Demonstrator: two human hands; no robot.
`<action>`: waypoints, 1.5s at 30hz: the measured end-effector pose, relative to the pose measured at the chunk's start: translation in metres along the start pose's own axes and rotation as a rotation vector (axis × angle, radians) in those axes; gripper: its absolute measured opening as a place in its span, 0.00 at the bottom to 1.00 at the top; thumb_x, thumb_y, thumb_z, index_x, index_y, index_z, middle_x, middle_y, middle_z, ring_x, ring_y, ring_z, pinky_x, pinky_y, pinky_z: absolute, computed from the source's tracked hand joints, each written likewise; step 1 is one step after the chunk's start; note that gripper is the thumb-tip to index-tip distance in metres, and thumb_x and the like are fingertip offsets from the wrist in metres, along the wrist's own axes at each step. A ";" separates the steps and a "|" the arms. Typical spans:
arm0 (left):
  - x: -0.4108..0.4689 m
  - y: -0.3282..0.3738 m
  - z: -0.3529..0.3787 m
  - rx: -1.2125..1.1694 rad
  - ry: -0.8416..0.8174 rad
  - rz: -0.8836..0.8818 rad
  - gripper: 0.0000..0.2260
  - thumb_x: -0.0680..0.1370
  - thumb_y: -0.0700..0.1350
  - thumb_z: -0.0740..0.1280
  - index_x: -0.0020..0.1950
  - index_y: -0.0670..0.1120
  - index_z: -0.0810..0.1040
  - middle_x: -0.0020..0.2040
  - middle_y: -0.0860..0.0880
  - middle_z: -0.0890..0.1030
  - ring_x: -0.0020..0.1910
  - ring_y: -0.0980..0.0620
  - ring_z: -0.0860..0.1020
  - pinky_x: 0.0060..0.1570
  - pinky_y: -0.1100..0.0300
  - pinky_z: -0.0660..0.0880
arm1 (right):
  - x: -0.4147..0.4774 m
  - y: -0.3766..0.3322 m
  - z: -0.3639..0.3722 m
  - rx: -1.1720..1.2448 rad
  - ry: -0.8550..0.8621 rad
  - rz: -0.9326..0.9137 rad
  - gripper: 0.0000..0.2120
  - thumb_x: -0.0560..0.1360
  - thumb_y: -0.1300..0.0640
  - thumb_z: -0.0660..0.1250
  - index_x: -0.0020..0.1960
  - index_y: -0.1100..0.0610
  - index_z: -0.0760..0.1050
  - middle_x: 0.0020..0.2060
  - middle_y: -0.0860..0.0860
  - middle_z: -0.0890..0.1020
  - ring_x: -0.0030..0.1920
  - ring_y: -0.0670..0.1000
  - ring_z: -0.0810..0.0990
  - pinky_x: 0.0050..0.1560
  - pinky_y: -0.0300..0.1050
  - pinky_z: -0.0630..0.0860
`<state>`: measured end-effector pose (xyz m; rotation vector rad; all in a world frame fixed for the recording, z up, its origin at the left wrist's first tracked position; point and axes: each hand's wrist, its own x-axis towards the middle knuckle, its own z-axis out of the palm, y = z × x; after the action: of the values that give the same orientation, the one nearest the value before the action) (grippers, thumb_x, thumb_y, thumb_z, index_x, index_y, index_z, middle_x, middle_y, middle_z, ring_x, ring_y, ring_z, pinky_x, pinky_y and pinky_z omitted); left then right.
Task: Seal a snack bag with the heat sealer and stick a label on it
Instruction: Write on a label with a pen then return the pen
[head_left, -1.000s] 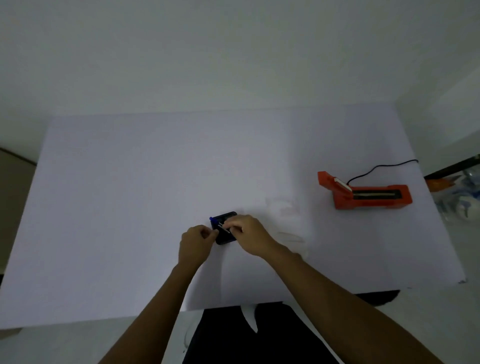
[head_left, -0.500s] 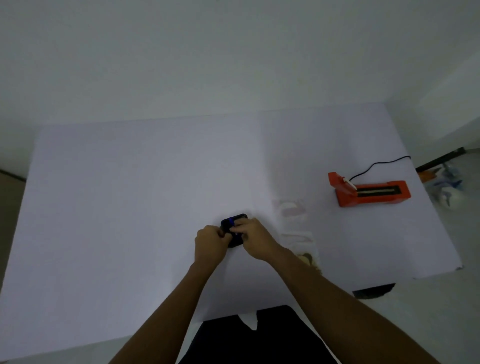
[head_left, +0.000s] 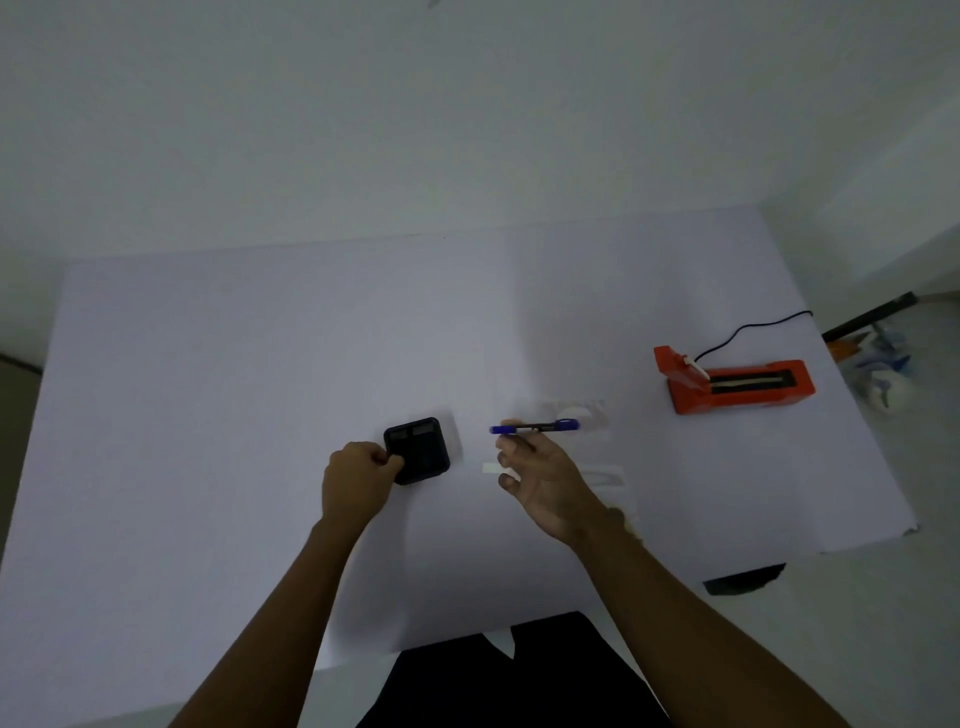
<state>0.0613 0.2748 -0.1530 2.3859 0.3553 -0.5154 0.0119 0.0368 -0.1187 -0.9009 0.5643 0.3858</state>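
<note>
Snack bag (head_left: 607, 475) is found lying flat on the white desk (head_left: 208, 389), just beside the right wrist (it's clear plastic, so the edges are hard to make out in this dim light). The right hand (head_left: 540, 483) is held palm-up over the desk with the fingers loosely spread, and a blue pen (head_left: 535, 427) is pinched at the fingertips, lying crosswise. A small white label (head_left: 491, 468) is seen right at those fingers; whether it's stuck to a fingertip or resting on the desk can't be told.

Over to the left, the near corner of a black square box (head_left: 417, 449) is gripped by the left hand (head_left: 358, 483), fingers curled round it. The box is sat on the desk, well apart from the pen.

Further back on the right, the orange heat sealer (head_left: 737, 387) is parked near the desk's edge, with a black cord (head_left: 748, 330) running off behind it. Some blurry clutter (head_left: 883, 364) is spotted past the desk's right side.
</note>
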 end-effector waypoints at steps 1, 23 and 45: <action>0.001 -0.001 0.000 0.006 -0.001 -0.005 0.12 0.72 0.45 0.70 0.32 0.38 0.79 0.29 0.41 0.80 0.26 0.50 0.74 0.29 0.59 0.72 | 0.000 0.001 0.002 -0.017 0.022 -0.004 0.07 0.79 0.61 0.65 0.47 0.53 0.80 0.39 0.49 0.78 0.39 0.47 0.72 0.39 0.42 0.69; -0.008 -0.002 0.009 0.060 0.131 0.042 0.19 0.76 0.50 0.69 0.63 0.43 0.74 0.53 0.43 0.80 0.49 0.45 0.79 0.44 0.54 0.75 | 0.070 0.046 -0.053 -1.254 0.409 -0.257 0.13 0.78 0.65 0.59 0.56 0.58 0.81 0.53 0.55 0.82 0.52 0.52 0.80 0.56 0.35 0.72; -0.053 0.035 0.061 -0.101 -0.273 0.416 0.11 0.82 0.50 0.60 0.54 0.47 0.78 0.44 0.51 0.78 0.40 0.52 0.75 0.42 0.58 0.73 | 0.023 0.029 -0.001 -0.175 0.426 -0.002 0.26 0.80 0.44 0.61 0.28 0.56 0.71 0.20 0.52 0.64 0.20 0.48 0.58 0.25 0.38 0.54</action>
<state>0.0114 0.2019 -0.1530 2.1715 -0.2276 -0.5988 0.0144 0.0549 -0.1515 -1.1621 0.9301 0.2430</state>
